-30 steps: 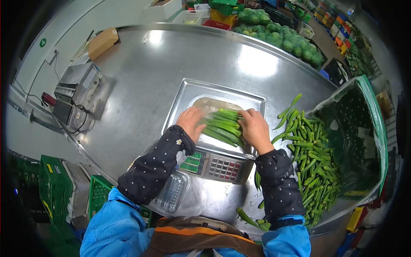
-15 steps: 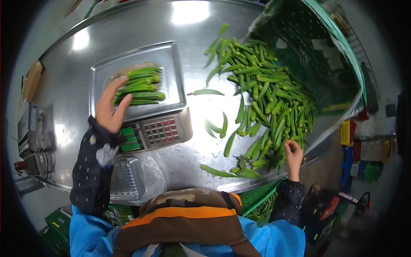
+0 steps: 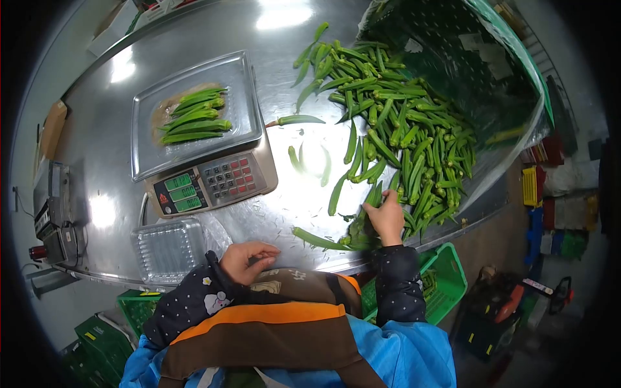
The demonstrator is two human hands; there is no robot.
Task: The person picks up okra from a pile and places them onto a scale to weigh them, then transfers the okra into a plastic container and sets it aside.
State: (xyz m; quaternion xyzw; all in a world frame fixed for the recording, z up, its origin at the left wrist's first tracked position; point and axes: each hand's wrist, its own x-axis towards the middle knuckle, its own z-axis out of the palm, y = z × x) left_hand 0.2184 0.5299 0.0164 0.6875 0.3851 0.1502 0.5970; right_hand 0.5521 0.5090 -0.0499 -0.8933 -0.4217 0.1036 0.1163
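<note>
My right hand (image 3: 386,218) is at the near left side of a big pile of green okra (image 3: 414,136), its fingers bent around an okra pod (image 3: 373,196) partly hidden by the hand. Close to the table's front edge, my left hand (image 3: 249,260) hovers by my apron with fingers stretched out and nothing in them. A digital scale (image 3: 226,179) stands at the left, and on its steel pan (image 3: 145,158) a row of okra pods (image 3: 196,116) lies side by side. In front of the scale sits a clear plastic tray (image 3: 169,251).
A green crate (image 3: 540,84) with a plastic liner lies tipped on its side behind the pile. A few loose pods (image 3: 301,119) are scattered between scale and pile. Another green crate (image 3: 453,284) stands below the table edge. Machines (image 3: 55,213) sit at the far left.
My left hand has left the okra on the scale and come back to the table's front edge. The right hand has moved left and up along the pile's near side.
</note>
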